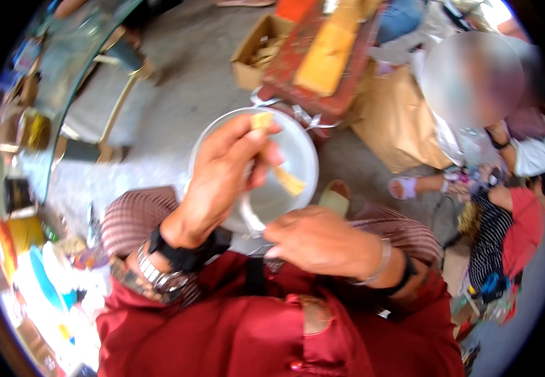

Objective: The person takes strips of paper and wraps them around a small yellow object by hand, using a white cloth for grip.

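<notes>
Over a round pale bucket (311, 147), my left hand (216, 169) is closed around a yellow, straw-like piece (290, 182). One end of it pokes up between thumb and fingers; the other, frayed-looking end slants down to the right. A narrow white strip (251, 217) hangs from below my left hand to the fingertips of my right hand (329, 242). Those fingers are curled and pinched at the strip's lower end, though blur softens the grip. Beneath them, close to my lap, a small dark, thin shape is too blurred to name.
A red bench (279, 75) bearing a yellow board (328, 60) stands beyond the bucket, white ties at its near end. Beside it are a cardboard box (247, 69) of yellowish pieces and a brown paper bag (398, 119). A glass-topped table (65, 94) is left; another person sits right.
</notes>
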Demonstrator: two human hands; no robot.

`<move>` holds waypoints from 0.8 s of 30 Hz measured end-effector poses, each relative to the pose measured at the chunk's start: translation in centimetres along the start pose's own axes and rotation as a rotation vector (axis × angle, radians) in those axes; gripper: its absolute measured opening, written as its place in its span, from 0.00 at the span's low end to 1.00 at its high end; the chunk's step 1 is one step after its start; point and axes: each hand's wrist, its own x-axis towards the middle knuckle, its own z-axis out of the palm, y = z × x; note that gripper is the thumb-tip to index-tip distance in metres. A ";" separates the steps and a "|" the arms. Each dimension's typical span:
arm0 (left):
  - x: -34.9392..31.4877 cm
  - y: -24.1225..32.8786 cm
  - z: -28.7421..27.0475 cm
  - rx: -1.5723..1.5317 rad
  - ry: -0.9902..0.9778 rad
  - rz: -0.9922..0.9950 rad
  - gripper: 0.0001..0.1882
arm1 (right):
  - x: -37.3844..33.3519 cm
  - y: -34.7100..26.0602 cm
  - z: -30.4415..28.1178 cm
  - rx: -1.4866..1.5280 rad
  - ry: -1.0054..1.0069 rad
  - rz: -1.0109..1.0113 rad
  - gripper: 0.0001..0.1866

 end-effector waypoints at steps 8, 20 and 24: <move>0.1 -0.5 -1.2 -0.264 -0.047 0.107 0.15 | 0.6 -0.5 -4.3 0.668 0.660 0.254 0.11; -1.1 -0.3 -0.2 -0.293 -0.232 0.062 0.15 | 1.0 0.2 -3.0 1.348 0.222 0.469 0.22; -1.7 0.5 0.0 -0.389 -0.311 -0.007 0.13 | 1.4 0.2 -3.2 1.236 0.185 0.402 0.20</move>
